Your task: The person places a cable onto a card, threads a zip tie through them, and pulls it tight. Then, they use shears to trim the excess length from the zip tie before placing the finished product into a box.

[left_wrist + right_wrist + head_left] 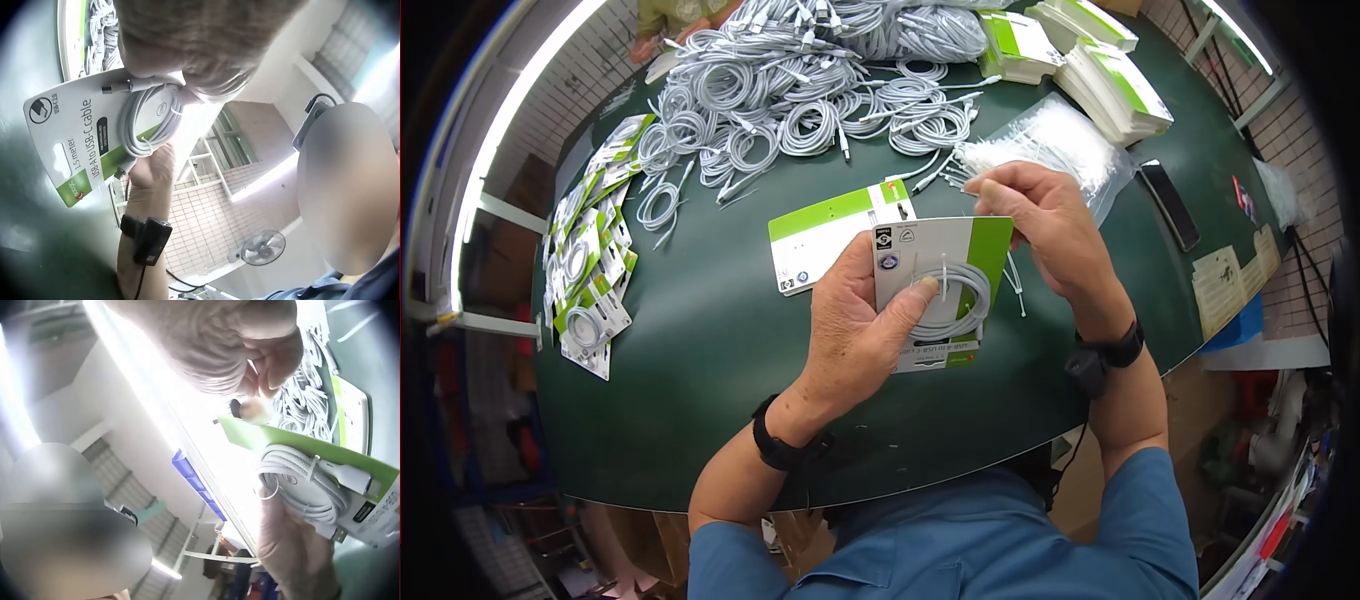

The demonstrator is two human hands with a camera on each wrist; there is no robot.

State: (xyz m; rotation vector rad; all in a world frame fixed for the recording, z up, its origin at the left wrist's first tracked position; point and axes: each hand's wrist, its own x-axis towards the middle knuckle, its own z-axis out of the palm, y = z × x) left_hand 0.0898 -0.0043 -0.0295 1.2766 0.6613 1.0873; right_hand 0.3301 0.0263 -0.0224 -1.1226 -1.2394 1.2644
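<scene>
My left hand (850, 325) grips a white and green packaging card (992, 245), its thumb pressing a coiled light-grey USB cable (972, 305) against the face. White cable ties (944, 278) stand across the coil. In the left wrist view the card's print (94, 140) reads USB-A to USB-C cable, and a plug (119, 88) lies along its edge. Just beyond the card's corner is my right hand (1050, 220), fingers bent with thumb and fingertips close together. I cannot tell whether a tie is between them. More cards (825, 240) lie flat behind the left hand.
A large heap of coiled cables (730, 85) covers the back of the green table (700, 400). A bag of white ties (1060, 140), card stacks (1115, 85) and a phone (1169, 205) are at right. Finished-looking carded cables (590, 250) pile up at left. Another person's hand (643, 50) shows at the far edge.
</scene>
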